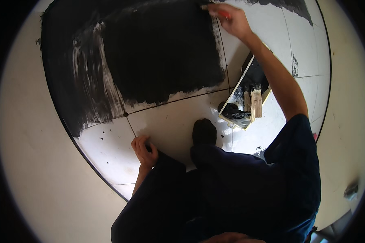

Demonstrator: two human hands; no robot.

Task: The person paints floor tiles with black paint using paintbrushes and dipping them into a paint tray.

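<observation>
My right hand point(233, 22) reaches to the far side, closed round a paintbrush point(224, 14). Red shows on its handle, and its working end is hard to see against the black coating point(166, 52) spread over the white floor tiles point(170, 117). My left hand point(145, 152) hangs low beside my bent knee, close to the tiles. Its fingers are loosely bent, the thumb stands apart, and nothing shows in them. Near my right forearm lies an oblong tray point(232, 94) with a pale rim, smeared black inside. Pale wooden pieces point(256, 103) rest at its near end.
My dark-covered foot point(204, 131) stands on the tiles between my left hand and the tray. Pale walls point(32, 141) border the floor at left and right. Streaky, thinner coating point(89, 77) lies left of the solid black patch. A small greyish object point(351, 190) is at the far right.
</observation>
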